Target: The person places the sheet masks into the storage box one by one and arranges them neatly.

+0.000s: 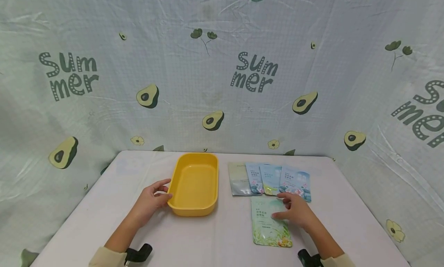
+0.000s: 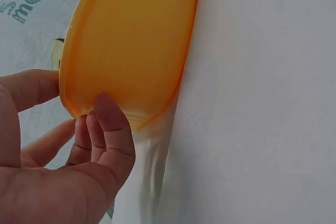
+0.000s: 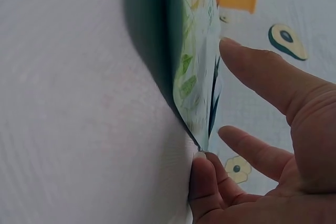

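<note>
On the left of the table my left hand point(image 1: 150, 203) grips the near-left rim of a yellow plastic tray point(image 1: 214, 190). In the left wrist view its thumb reaches over the rim and the curled fingers point(image 2: 113, 127) lie against the outer wall. My right hand point(image 1: 293, 211) is over the right side of a flat green packet point(image 1: 268, 232) with a flower print. Up close, fingertips point(image 3: 202, 174) touch the table and the packet's edge, while the thumb stands apart from it. The far side of the hand is hidden.
Behind the green packet lie a silvery-green packet point(image 1: 238, 180) and several overlapping blue packets point(image 1: 254, 176). A white cloth covers the table point(image 1: 194, 240). An avocado-print curtain point(image 1: 180, 74) stands along the back and both sides.
</note>
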A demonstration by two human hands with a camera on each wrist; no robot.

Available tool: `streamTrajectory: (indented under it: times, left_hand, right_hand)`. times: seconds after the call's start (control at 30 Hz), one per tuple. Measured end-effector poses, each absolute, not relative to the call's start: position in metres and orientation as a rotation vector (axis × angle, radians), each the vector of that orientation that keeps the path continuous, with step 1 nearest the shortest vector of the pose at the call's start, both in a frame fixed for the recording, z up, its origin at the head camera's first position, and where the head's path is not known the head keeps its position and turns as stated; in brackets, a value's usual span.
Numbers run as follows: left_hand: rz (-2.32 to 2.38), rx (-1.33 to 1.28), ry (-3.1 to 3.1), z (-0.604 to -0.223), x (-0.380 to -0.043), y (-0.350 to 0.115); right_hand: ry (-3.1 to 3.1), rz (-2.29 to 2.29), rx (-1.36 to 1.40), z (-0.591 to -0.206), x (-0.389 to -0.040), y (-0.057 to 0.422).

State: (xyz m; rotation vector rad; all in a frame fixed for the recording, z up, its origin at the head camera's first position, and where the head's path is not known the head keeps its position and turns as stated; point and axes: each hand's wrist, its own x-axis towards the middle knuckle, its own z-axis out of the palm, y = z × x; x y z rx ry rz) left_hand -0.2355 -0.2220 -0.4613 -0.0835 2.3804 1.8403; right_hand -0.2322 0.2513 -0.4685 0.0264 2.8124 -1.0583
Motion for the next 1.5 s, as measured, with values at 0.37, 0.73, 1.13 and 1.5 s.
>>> streamTrajectory:
  times: [0.37, 0.73, 1.13, 1.5]
  left_hand:
    - [1.973, -0.096, 2.227, -0.4596, -0.2349, -0.2253]
    - [1.972, -0.096, 2.219, -0.4595, -0.2355, -0.2253]
    - [1.989, -0.119, 2.191, -0.4589, -0.2353, -0.226]
    - [1.985, -0.094, 2.18, -0.4607, -0.2359, -0.227]
  right_hand:
    - [2.849, -0.955, -0.024, -0.4697, -0.2352, 0.25]
    - [2.822, -0.975, 0.009, -0.4643, -0.2333, 0.2463]
    - [2.801, -0.995, 0.056, -0.4637, -0.2341, 0.2472]
    - [2.674, -1.21, 0.111, -0.4659, -0.2332, 0.2512]
